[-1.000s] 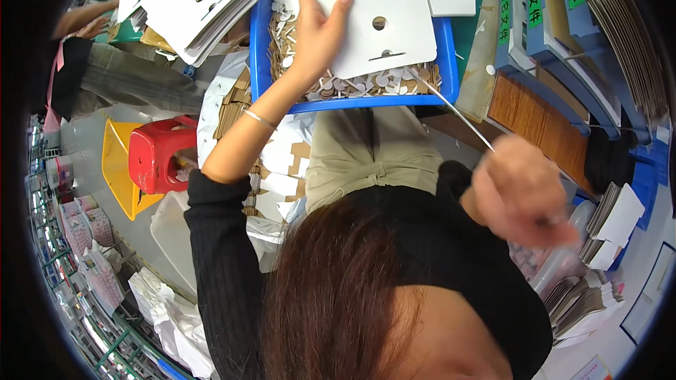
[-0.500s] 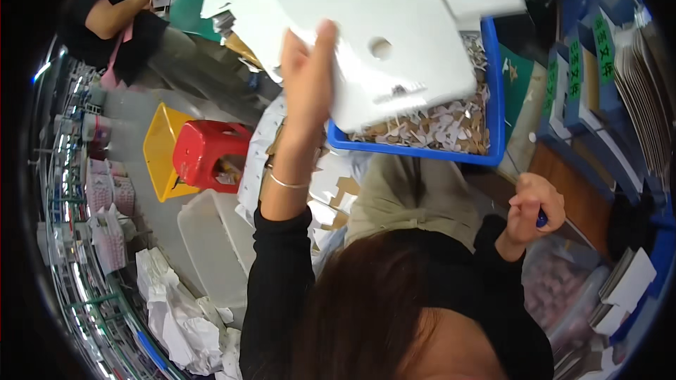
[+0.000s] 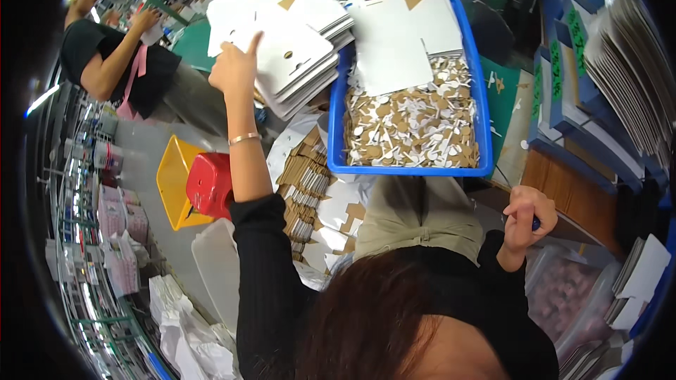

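Observation:
My left hand (image 3: 236, 72) is at the left edge of a stack of white cardboard sheets (image 3: 292, 53), thumb and fingers apart. Whether its fingertips touch the sheets is hard to see. The top sheet has a small round hole. My right hand (image 3: 527, 219) is closed around a tool with a dark blue end (image 3: 536, 224); the fingers hide the rest of it. Between the hands stands a blue tray (image 3: 412, 170) full of small white and brown cardboard scraps (image 3: 415, 123). More white sheets (image 3: 391, 49) lie across the tray's far part.
Bundles of cut brown-edged cardboard (image 3: 304, 186) lie left of my legs. Beyond are a red stool (image 3: 210, 184) and a yellow bin (image 3: 172, 181). Blue file boxes (image 3: 563, 109) stand at right, above a clear tub (image 3: 563, 295) of pink pieces. Another person (image 3: 116, 63) stands far left.
The large white sheet held up over the tray has come down, and my left hand has moved left to the stack. The tray's scraps are now uncovered. My right hand keeps its grip.

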Demonstrator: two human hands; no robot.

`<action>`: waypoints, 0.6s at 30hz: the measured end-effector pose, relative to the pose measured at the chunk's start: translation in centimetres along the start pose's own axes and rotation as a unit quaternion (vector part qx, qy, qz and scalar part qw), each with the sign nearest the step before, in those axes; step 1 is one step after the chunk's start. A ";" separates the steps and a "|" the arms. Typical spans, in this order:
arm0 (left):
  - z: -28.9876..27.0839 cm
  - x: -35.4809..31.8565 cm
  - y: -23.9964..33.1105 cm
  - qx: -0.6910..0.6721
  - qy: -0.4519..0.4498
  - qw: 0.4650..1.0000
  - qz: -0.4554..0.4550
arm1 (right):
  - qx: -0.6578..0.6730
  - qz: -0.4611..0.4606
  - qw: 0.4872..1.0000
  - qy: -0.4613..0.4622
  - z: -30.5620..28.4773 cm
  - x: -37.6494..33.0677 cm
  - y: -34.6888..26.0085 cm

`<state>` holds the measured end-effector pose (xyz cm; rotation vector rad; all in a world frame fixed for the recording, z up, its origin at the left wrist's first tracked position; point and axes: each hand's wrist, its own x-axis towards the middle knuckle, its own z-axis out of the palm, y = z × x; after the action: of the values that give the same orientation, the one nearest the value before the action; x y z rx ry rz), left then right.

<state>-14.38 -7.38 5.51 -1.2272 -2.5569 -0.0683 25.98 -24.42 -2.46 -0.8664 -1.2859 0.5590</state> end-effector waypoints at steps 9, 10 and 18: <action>5.8 -9.9 13.7 -0.239 -0.037 0.922 0.301 | 0.019 0.007 1.000 -0.011 -0.5 -0.2 -0.5; 7.3 -9.4 14.5 -0.254 -0.047 0.927 0.272 | 0.021 0.010 1.000 -0.015 -0.5 -0.4 -0.5; 10.5 -7.6 17.2 -0.303 -0.030 0.937 0.172 | 0.018 0.032 0.999 0.003 -1.1 -0.9 0.4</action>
<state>0.67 -0.45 -8.17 -1.8975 -2.3978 -0.8024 26.93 -25.17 -3.31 -0.8815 -1.2416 0.6284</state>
